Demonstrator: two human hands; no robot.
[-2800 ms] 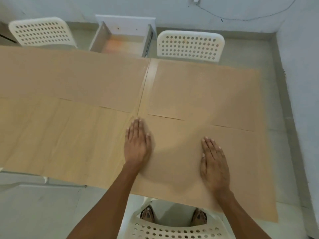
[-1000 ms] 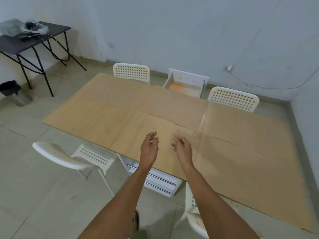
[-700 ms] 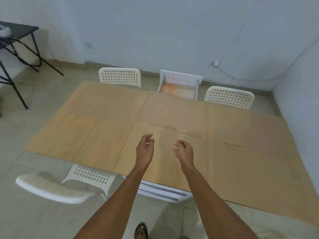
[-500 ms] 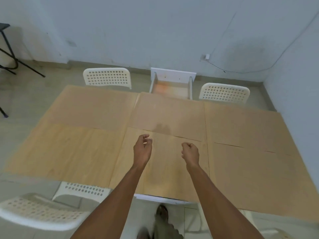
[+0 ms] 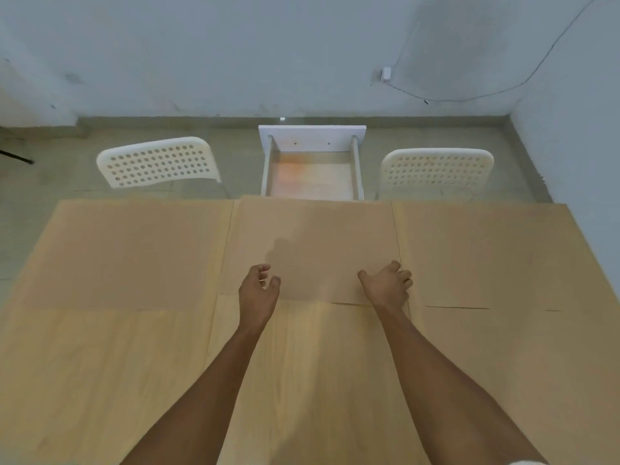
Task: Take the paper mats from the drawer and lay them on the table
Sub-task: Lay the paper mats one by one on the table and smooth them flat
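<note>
The paper mats (image 5: pixel 312 243) cover the counter (image 5: pixel 100 380) edge to edge. Beyond its far edge, the drawer (image 5: pixel 312 162) stands open between two white chairs (image 5: pixel 157 162). The left hand (image 5: pixel 258 293) hovers above the middle mat, fingers loosely curled, holding nothing. The right hand (image 5: pixel 387 285) rests at that mat's right edge, fingers curled; any grip cannot be determined.

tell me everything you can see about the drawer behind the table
The drawer is pulled open at the far edge of the table, between two white perforated chairs. Its front panel and side walls are white; the front panel, on the side farthest from the camera, shows two small dots on its inner face that look like screws. The floor of the drawer looks like pale wood with an orange tint toward the left. No paper mats show inside. Neither hand touches it. Its near end is hidden behind the mats' far edge.
</note>
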